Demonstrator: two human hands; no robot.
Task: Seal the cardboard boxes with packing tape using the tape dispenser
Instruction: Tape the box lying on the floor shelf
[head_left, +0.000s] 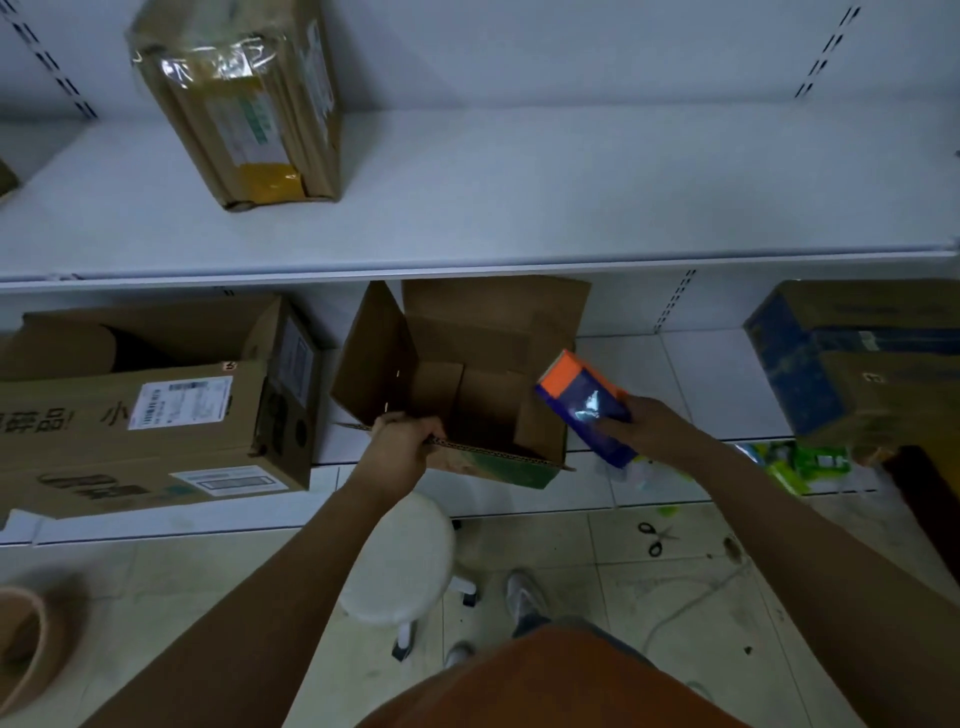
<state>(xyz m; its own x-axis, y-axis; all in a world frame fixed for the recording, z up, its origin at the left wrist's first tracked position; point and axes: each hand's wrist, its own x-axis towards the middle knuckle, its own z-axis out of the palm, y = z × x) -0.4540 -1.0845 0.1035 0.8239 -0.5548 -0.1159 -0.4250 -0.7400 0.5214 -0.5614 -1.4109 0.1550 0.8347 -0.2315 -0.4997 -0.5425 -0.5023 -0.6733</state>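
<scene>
Cardboard, open box: brown open box (467, 384) sits on the low ledge under the white shelf (519, 208), its flaps up and its back flap just below the shelf's front edge.
My left hand: my left hand (402, 441) curls over the box's near front edge and grips it.
My right hand: my right hand (641, 426) is wrapped round a blue and orange packet (584, 405), held tilted over the box's right rim.
Edges: the box's left flap stands close to the long box (156, 415) lying on its side; a narrow gap of ledge shows between them.
Open room: bare tiled ledge to the right of the open box, as far as the blue and brown box (857, 364).
Boxes counted: four I can see whole or nearly so, the open one, the long one, the blue and brown one, and a taped box (244, 104) up on the shelf.
Floor: one white stool (400, 561) below my arms, one pair of scissors (655, 538) to the right, one roll of brown tape (31, 644) at the lower left edge.
Tape dispenser: I cannot pick one out.
</scene>
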